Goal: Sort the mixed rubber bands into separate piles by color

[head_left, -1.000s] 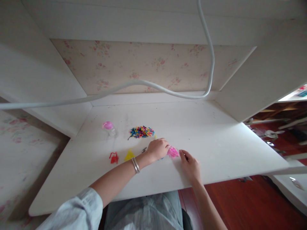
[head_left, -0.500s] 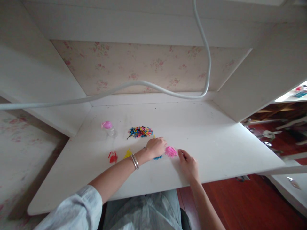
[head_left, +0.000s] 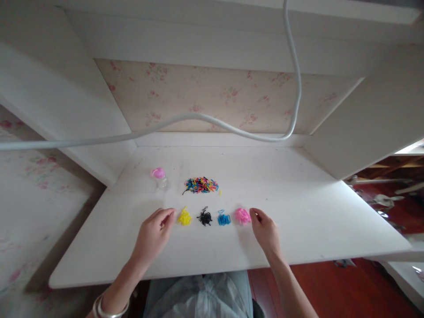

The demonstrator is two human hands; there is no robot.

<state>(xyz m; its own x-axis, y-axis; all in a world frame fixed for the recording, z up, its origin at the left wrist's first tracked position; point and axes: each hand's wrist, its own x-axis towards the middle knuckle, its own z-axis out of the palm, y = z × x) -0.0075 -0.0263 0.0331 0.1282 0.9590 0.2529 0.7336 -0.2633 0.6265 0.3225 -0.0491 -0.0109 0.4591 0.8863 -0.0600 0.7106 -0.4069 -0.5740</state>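
My left hand (head_left: 155, 233) is closed in a pinch just left of a pile of yellow rubber bands (head_left: 184, 217). Whatever its fingertips hold, if anything, is too small to make out. My right hand (head_left: 266, 230) is pinched too, its fingertips at the right edge of a pink rubber-band pile (head_left: 242, 216); I cannot see what lies between them. Black rubber bands (head_left: 205, 217) and blue rubber bands (head_left: 224, 218) form two more small piles between the hands. Behind this row lies a larger heap of mixed-colour rubber bands (head_left: 201, 185). The red pile is hidden by my left hand.
A small clear bottle with a pink lid (head_left: 159, 173) lies at the back left of the white desk (head_left: 298, 207). Side panels and a floral back wall enclose the desk. A thick white cable (head_left: 198, 116) hangs across in front of the view.
My left hand has drawn back leftward from beside the pink pile to beside the yellow one, uncovering the black and blue piles and covering the red. My right hand stays by the pink pile.
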